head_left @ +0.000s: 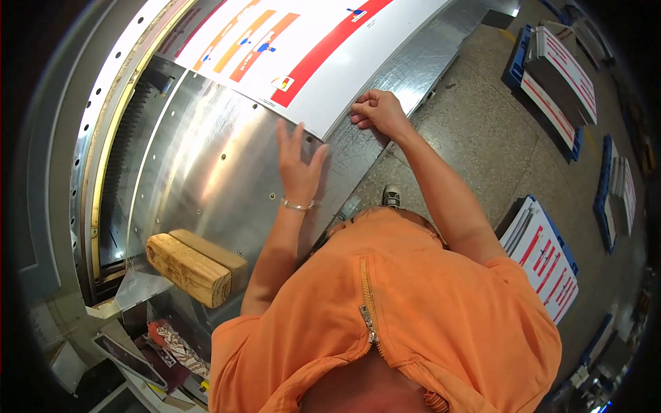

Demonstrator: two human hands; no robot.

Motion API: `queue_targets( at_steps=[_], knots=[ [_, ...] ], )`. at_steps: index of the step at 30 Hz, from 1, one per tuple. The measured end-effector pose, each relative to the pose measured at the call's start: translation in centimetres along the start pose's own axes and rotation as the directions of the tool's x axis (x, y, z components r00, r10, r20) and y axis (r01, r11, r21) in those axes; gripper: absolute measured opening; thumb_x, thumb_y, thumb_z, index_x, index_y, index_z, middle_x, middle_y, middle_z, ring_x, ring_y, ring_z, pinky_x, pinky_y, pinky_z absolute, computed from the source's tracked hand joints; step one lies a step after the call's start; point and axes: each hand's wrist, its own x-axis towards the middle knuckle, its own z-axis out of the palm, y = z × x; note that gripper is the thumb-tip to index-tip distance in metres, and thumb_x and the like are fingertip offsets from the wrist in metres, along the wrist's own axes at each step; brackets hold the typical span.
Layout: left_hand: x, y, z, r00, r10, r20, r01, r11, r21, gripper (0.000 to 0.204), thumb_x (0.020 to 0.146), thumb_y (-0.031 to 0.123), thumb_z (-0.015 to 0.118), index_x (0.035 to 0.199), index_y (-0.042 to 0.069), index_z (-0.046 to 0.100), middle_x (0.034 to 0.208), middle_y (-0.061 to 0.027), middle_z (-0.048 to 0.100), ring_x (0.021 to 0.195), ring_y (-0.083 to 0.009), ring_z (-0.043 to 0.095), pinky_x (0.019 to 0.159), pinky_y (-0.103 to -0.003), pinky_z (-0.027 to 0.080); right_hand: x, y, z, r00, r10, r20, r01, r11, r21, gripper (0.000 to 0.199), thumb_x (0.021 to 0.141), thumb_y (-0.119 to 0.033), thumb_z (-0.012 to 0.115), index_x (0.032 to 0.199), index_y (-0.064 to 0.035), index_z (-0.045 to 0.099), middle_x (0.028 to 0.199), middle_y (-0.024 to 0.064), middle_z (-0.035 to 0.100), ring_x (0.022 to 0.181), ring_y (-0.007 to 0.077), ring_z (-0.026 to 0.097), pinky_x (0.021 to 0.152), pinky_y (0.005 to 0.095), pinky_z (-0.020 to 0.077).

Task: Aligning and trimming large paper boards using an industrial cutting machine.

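A thick stack of white printed sheets (pixel 303 55) with red and orange bands lies on a shiny steel machine table (pixel 206 165). My left hand (pixel 297 164) is flat and spread, its fingertips against the stack's near edge; a thin bangle circles the wrist. My right hand (pixel 377 111) is curled at the stack's near right corner, knuckles resting on the sheets' edge. Neither hand holds anything that I can see.
A wooden block (pixel 189 265) lies on the steel table to the left. The cutter's slot and rail (pixel 113 158) run along the far left. Pallets of printed sheets (pixel 558 76) (pixel 544 255) stand on the concrete floor at right. Clutter (pixel 165 344) sits at lower left.
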Motion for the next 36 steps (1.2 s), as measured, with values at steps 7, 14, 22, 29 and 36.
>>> queue_targets(
  at_steps=[7,14,22,29,36],
  knots=[
    [-4.5,-4.0,-19.6,0.97,-0.188,-0.152,0.235,0.592,0.771,0.06,0.078,0.037,0.066,0.127,0.008,0.049,0.14,-0.0174,0.038,0.132,-0.0341,0.03,0.104,-0.048,0.026,-1.0,0.6,-0.1,0.994,-0.102,-0.041,0.1,0.994,-0.036,0.016,0.085,-0.006,0.059,0.092,0.0086,0.056,0.077,0.0126,0.066,0.066,0.0156,0.067,0.056,0.0248,0.0554],
    [-16.5,-8.8,-28.3,0.701,-0.674,-0.231,0.58,0.351,0.735,0.093,0.073,0.052,0.067,0.143,0.008,0.024,0.148,-0.027,0.008,0.135,-0.0432,0.016,0.109,-0.046,0.02,-3.0,1.6,1.3,0.935,-0.332,-0.123,0.297,0.925,-0.237,0.02,0.087,-0.007,0.056,0.103,0.0044,0.056,0.08,0.0107,0.067,0.07,0.0149,0.067,0.059,0.0261,0.0546],
    [-19.0,-10.5,-31.1,0.63,-0.711,-0.312,0.776,0.558,0.295,0.087,0.074,0.032,0.07,0.143,0.007,0.023,0.144,-0.0257,0.02,0.132,-0.0369,0.026,0.108,-0.041,0.023,-8.4,1.5,5.9,0.944,-0.32,0.077,0.327,0.884,-0.334,0.018,0.087,-0.011,0.059,0.101,0.0003,0.056,0.08,0.0105,0.068,0.066,0.0154,0.067,0.059,0.0267,0.052],
    [-17.9,-2.3,-27.1,0.79,-0.608,-0.08,0.591,0.719,0.366,0.09,0.061,0.015,0.071,0.141,0.013,0.032,0.146,-0.0171,0.026,0.133,-0.0321,0.028,0.107,-0.039,0.027,-12.0,-1.2,12.9,0.387,-0.459,0.8,0.903,0.363,-0.228,0.053,0.078,-0.011,0.063,0.128,-0.0121,0.046,0.125,0.0083,0.052,0.117,0.025,0.05,0.094,0.0384,0.0443],
    [-15.1,3.6,-22.4,0.854,-0.407,0.323,0.36,0.912,0.199,0.09,0.05,0.015,0.073,0.134,0.01,0.041,0.144,-0.0187,0.028,0.127,-0.0364,0.036,0.1,-0.041,0.038,-12.3,-3.6,19.3,-0.08,-0.408,0.909,0.989,-0.146,0.021,0.072,0.078,-0.022,0.061,0.141,-0.02,0.026,0.144,0.0082,0.031,0.134,0.0287,0.027,0.111,0.047,0.0188]
  ],
)
